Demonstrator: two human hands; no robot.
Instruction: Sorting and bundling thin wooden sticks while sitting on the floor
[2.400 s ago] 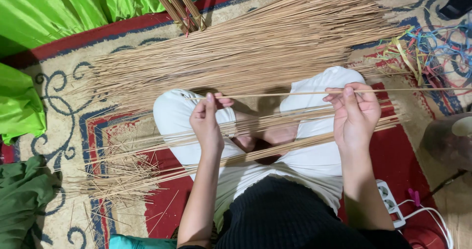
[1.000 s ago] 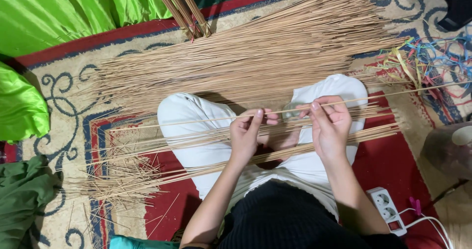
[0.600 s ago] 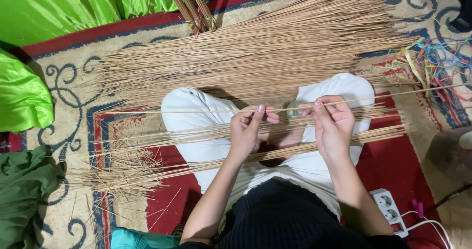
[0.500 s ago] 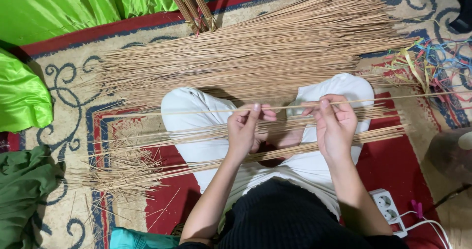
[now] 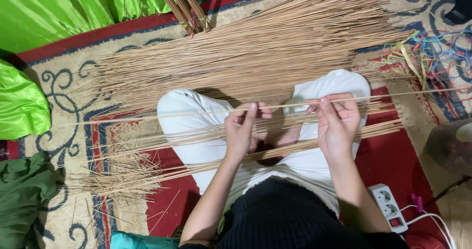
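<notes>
I sit cross-legged on a patterned rug (image 5: pixel 73 96) in white trousers. My left hand (image 5: pixel 242 129) and my right hand (image 5: pixel 336 122) both pinch one long thin tan stick (image 5: pixel 196 112) that runs level across my knees, from far left to far right. Below my hands a small bundle of sticks (image 5: pixel 206 163) lies across my lap, its frayed ends spreading to the left. A large pile of the same sticks (image 5: pixel 255 52) lies on the rug just beyond my knees.
Bright green cloth (image 5: pixel 59 13) covers the far left, with a dark green cloth (image 5: pixel 22 195) at lower left. Coloured strings (image 5: pixel 432 47) lie tangled at far right. A white power strip (image 5: pixel 388 212) with a cable sits by my right hip. Darker sticks (image 5: pixel 182 5) lean at the top.
Both hands have drawn closer together along the single stick since the earliest frame, and my view has shifted slightly. In the last half second the hands barely moved.
</notes>
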